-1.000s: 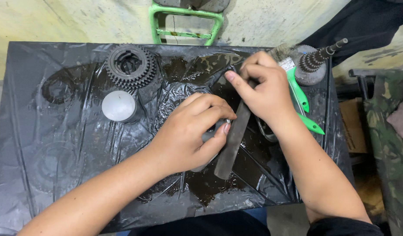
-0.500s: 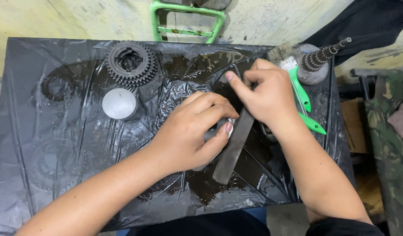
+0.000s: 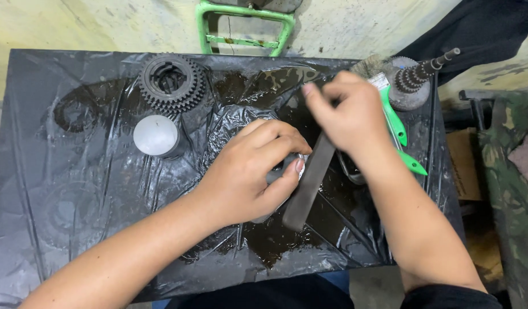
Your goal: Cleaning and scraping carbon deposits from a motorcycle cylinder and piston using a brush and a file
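Two hands [image 3: 298, 149] on file [image 3: 310, 183] | gear [image 3: 171, 83], cylinder [image 3: 156, 135] left

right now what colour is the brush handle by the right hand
Bright green plastic brush handle, clearest in the head view.

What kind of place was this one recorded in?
Most likely a mechanic's workbench: a toothed gear cluster and a geared shaft sit on oily black plastic sheeting, and the right hand works a flat metal file.
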